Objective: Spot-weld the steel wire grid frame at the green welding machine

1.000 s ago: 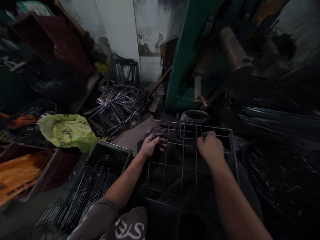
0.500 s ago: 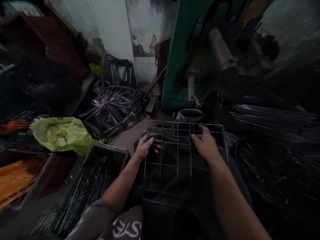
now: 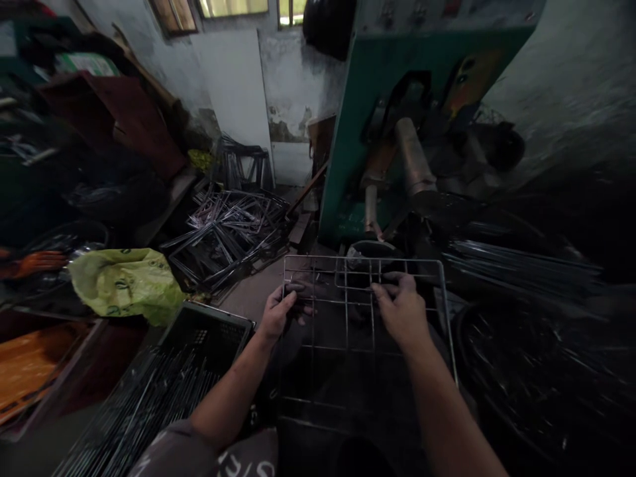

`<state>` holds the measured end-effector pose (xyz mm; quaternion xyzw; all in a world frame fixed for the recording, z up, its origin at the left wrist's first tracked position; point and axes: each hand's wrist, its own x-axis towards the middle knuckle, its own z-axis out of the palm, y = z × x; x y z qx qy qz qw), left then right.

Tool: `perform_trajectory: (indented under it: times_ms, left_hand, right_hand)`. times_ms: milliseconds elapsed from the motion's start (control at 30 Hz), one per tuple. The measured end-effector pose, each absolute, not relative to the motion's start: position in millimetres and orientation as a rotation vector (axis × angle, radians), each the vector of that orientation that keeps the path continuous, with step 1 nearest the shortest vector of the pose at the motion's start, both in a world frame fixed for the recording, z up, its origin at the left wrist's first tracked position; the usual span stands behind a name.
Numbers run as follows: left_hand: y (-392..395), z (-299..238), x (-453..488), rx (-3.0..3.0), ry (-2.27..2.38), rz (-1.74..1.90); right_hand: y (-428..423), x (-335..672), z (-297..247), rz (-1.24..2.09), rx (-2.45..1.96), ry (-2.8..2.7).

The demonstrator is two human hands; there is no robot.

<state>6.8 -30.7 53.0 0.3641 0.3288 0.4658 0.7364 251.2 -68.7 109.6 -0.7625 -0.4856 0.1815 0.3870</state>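
A rectangular wire rack (image 3: pixel 346 324) of thin metal rods is held in front of my body, tilted, its far edge near the green machine. My left hand (image 3: pixel 282 311) grips its left side rod, thumb on top and fingers passing underneath. On the right, my right hand (image 3: pixel 401 305) pinches the rack's inner wires, thumb and fingers closed near a small rectangular wire loop (image 3: pixel 340 273) at the far edge. Just beyond the rack stands the machine's copper-coloured lower electrode (image 3: pixel 371 209).
The green machine (image 3: pixel 338 132) rises ahead. Wire frames (image 3: pixel 233 222) lie heaped at front left. A crate (image 3: pixel 218 324) with metal rods, a yellow-green sack (image 3: pixel 124 281) and an orange glove (image 3: pixel 40 264) are left. Rods (image 3: pixel 521 265) and a dark tub (image 3: pixel 462 344) sit right.
The camera view has tipped upward, showing more of the wall and machine. Both hands still hold the wire rack, which has shifted slightly lower and leftward in the picture.
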Motion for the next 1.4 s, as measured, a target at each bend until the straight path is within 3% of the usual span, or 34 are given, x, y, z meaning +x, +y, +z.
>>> perform_trajectory:
  times_ms: [433, 1400]
  left_hand:
    - [1, 59, 28, 0.785, 0.746, 0.988]
    - [26, 20, 52, 0.706, 0.737, 0.956]
  right_hand:
    - [-36, 275, 102, 0.447, -2.12, -1.442]
    - [-15, 294, 84, 0.29, -2.3, -1.6]
